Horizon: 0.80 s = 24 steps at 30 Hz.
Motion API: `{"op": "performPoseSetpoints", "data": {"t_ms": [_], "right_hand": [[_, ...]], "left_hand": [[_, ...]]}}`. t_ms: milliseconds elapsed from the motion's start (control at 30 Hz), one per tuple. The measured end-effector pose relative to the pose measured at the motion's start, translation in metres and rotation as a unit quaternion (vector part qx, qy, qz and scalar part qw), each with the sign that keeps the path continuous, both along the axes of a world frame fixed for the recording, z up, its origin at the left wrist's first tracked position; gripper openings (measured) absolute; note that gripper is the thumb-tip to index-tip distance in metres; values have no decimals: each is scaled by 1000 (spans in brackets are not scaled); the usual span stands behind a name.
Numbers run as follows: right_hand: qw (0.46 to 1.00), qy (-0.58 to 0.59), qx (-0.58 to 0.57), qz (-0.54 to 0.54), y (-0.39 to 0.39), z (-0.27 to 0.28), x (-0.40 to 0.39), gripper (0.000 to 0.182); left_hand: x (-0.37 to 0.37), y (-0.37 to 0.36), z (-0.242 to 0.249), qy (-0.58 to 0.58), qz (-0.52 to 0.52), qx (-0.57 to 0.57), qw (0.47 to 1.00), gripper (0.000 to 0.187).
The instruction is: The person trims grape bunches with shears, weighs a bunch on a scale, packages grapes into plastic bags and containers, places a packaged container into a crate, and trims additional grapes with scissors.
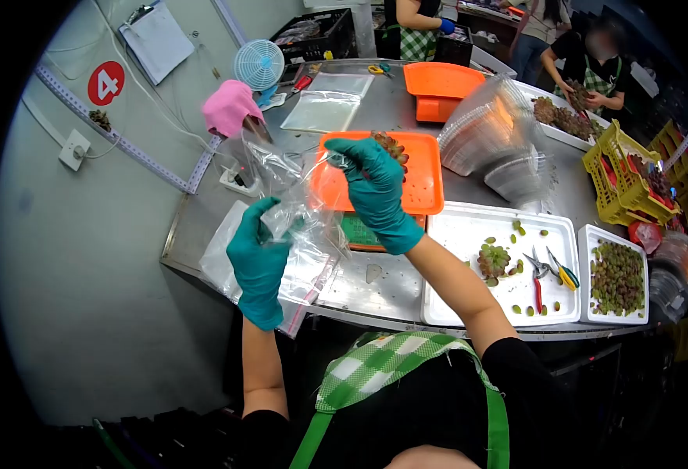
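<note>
A clear plastic bag (285, 176) is stretched between my two green-gloved hands. My left hand (256, 258) has its fingers curled on the lower side of the bag. Higher up, my right hand (379, 191) pinches the film with thumb and finger, over an orange scale tray (423, 184). On that tray a reddish-green succulent (391, 148) shows partly behind the right hand. The scale's green display (362, 230) is partly covered by the bag. More clear bags (230, 250) lie in a pile under and beside my left hand.
To the right, a white tray (453, 305) holds a succulent rosette (493, 260), loose leaves, red-handled pruners (537, 285) and yellow-handled pliers (566, 275). Nested clear plastic containers (484, 129) stand behind it. A small fan (259, 65) is by the wall; co-workers stand at the back.
</note>
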State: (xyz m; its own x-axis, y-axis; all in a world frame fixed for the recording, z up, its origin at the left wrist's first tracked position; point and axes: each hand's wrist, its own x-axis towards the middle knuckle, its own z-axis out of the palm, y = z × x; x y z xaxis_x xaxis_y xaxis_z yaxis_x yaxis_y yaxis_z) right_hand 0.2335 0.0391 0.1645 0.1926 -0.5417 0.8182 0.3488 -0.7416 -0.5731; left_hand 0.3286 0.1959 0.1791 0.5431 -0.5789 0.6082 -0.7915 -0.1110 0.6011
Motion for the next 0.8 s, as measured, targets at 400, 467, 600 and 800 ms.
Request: {"op": "performPoseSetpoints", "data": {"t_ms": [400, 467, 600, 800], "right_hand": [[987, 70, -38, 140, 19, 29, -21, 31], [989, 102, -29, 100, -9, 18, -12, 33], [927, 230, -242, -174, -68, -4, -20, 42], [974, 142, 141, -104, -99, 52, -7, 36]], "left_hand": [[-32, -78, 40, 155, -174, -240, 942, 37], [-51, -88, 32, -15, -234, -245, 941, 38], [-67, -97, 15, 7, -263, -134, 956, 37], [-61, -106, 2, -100, -242, -146, 954, 42]]}}
